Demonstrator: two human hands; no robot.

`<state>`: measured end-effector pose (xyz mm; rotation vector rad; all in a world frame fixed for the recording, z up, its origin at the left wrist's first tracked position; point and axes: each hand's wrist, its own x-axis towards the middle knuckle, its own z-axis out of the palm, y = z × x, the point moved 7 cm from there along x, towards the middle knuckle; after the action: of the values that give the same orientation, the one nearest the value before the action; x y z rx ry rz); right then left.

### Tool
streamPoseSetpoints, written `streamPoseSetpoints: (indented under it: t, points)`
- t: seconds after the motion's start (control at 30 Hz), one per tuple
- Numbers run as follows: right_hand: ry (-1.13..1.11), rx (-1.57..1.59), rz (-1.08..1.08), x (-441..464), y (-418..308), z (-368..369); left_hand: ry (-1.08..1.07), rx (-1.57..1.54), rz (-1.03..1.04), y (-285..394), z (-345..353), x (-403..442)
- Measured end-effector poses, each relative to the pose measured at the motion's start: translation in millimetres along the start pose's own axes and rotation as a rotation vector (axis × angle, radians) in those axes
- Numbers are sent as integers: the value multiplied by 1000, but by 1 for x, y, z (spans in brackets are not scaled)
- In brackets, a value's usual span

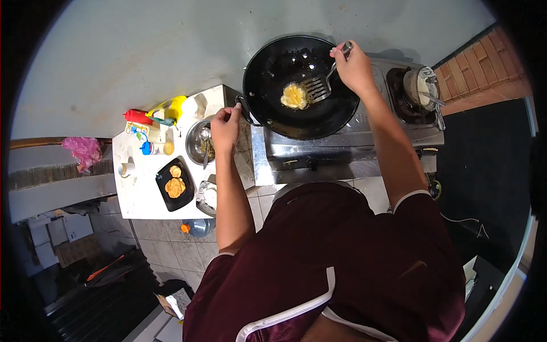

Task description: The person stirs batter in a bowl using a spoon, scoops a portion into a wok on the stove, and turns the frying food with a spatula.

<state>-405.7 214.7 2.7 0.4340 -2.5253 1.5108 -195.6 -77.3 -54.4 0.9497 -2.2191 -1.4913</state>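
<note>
A black wok (273, 62) sits on the stove at top centre, with oil shining inside. One yellow fried piece (294, 96) lies near its middle. My right hand (354, 67) is closed round the handle of a slotted metal spatula (317, 88), whose blade touches the right side of that piece. At the wok's left side, my left hand (226, 126) grips the wok's loop handle (244, 108) with fingers pressed together. On the white table to the left, a black tray (183, 200) holds two golden fried pieces (175, 187).
A metal bowl (192, 149) with a spoon stands left of my left forearm. Near it are a blue-capped jar (165, 148), a red bottle (137, 117) and a foil-lined container (207, 195). A pot (421, 88) with utensils sits on the right burner (399, 85).
</note>
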Motion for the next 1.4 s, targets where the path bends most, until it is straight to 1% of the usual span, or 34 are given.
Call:
streamPoseSetpoints:
  t: [0.1, 0.2, 0.27, 0.3, 0.4, 0.47, 0.53, 0.6, 0.63, 0.7, 0.8, 0.83, 0.87, 0.93, 0.97, 1.0, 1.1, 1.17, 1.23, 1.3, 1.4]
  points:
    - [-36, -32, -10, -2, 3, 7, 23, 70, 38, 3, -3, -1]
    - [-21, 7, 41, 0, 8, 2, 4, 47, 18, 5, -1, -1]
    - [-86, 78, 133, -2, 20, 12, -8, 44, 3, 1, -2, -1]
    - [-101, 36, 124, -1, 24, 16, -6, 47, 3, 0, -3, -1]
    - [-39, 98, 117, 1, 31, 15, 7, 104, 31, 1, -3, 1]
    - [-64, 83, 124, 2, 33, 20, -9, 30, 11, -2, -1, 1]
    - [-88, 71, 135, -1, 34, 24, -2, 52, 15, -3, -2, 0]
    - [-17, 142, 131, -3, 29, 15, 7, 70, 24, 3, -3, -1]
    - [-20, 140, 128, -3, 27, 11, 6, 70, 13, 4, -3, -2]
    - [56, 73, 62, -3, 14, -6, 12, 69, -5, 1, -3, -4]
    - [86, 99, 9, -7, -12, -26, 40, 52, 37, 1, -4, -3]
    - [89, 83, -81, -11, -22, -29, 37, 55, 13, 2, -3, -4]
    - [89, 78, -85, -15, -28, -31, 34, 57, -10, 2, -2, -4]
    - [-5, 131, -242, -29, -52, -26, 39, 52, -12, -3, -1, 0]
    - [-48, 78, -199, -33, -57, -25, 44, 54, -12, -5, -1, 1]
    - [-49, 76, -203, -34, -56, -23, 45, 50, -12, -7, -2, 2]
    - [-34, 86, -274, -37, -57, -21, 39, 25, -12, -11, -5, 5]
    - [14, 85, -313, -35, -61, -27, 78, -66, 43, -8, -11, 5]
    - [34, 85, -331, -34, -65, -31, 76, -75, 35, -9, -18, 6]
    - [46, 5, -306, -29, -65, -33, 77, -100, 18, -11, -23, 7]
    - [92, 32, -305, -22, -57, -27, 74, -76, 16, -9, -24, 3]
